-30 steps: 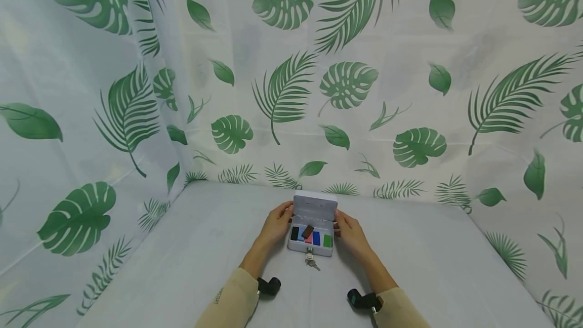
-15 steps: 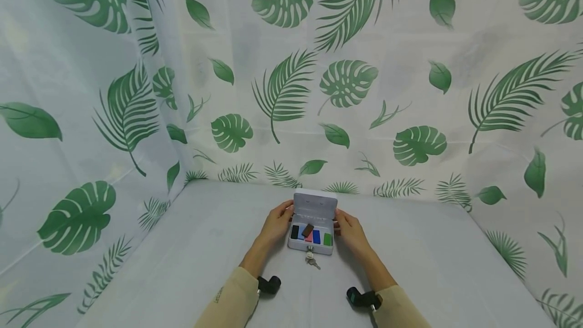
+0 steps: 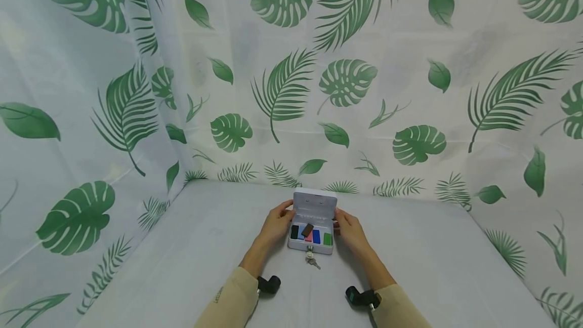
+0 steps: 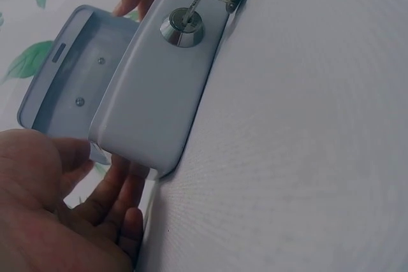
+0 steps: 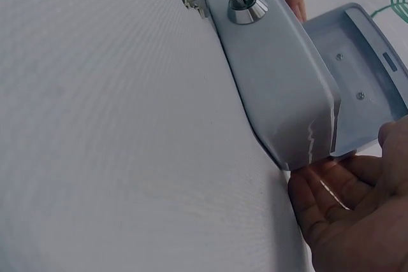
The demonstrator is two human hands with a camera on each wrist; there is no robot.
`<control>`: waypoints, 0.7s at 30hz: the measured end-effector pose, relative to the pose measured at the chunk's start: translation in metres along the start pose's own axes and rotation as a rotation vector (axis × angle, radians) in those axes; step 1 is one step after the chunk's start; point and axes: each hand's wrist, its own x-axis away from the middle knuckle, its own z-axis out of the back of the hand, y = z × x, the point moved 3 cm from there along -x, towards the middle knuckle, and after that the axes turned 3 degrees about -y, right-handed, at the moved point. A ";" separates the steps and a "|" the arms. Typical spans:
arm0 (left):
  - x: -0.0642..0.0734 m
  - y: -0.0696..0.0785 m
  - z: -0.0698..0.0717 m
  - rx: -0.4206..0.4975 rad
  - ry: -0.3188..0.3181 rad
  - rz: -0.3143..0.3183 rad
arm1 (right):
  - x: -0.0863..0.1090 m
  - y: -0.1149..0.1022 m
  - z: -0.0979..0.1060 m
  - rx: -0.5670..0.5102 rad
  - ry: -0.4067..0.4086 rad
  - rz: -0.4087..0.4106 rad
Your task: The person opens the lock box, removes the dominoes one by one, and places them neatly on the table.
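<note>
Two hands on this one, one at each end of the cash box [image 3: 322, 251], which sits on the table straight ahead of the person, and it's wide open! Lid [image 3: 315, 206] up and leaning back, that part looks done; closing it and turning the lock clearly haven't happened. Into the tray we go: black block [image 3: 294, 232], blue block [image 3: 316, 237], green block [image 3: 327, 239], a pinkish one and a light blue one partly covered, and the brown block [image 3: 307, 230] lying askew over its neighbours. One key stands in the lock [image 4: 182, 28], its ring and the rest of the bunch [image 3: 313, 263] hanging in front. Whether more blocks belong inside, the pictures don't say

Fingers, then: left hand [image 3: 275, 223], bent round the left end, near the lid's edge; right hand [image 3: 349, 228] mirrors it on the right, fingertips against the side wall. How firmly either one grips, or whether it does at all, I can't tell

Out wide, pale table [image 3: 205, 262], smooth and faintly creased, running back to white hangings [image 3: 401, 105] printed with green leaves, behind and to both sides
</note>
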 end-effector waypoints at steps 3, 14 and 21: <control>0.001 0.001 0.001 -0.005 -0.004 -0.003 | 0.000 0.000 0.000 0.004 0.000 -0.008; 0.005 -0.005 0.011 -0.007 -0.188 -0.078 | 0.001 -0.001 0.001 -0.005 -0.001 -0.033; 0.008 -0.008 0.019 -0.028 -0.348 -0.077 | 0.002 -0.002 0.006 -0.033 0.031 -0.036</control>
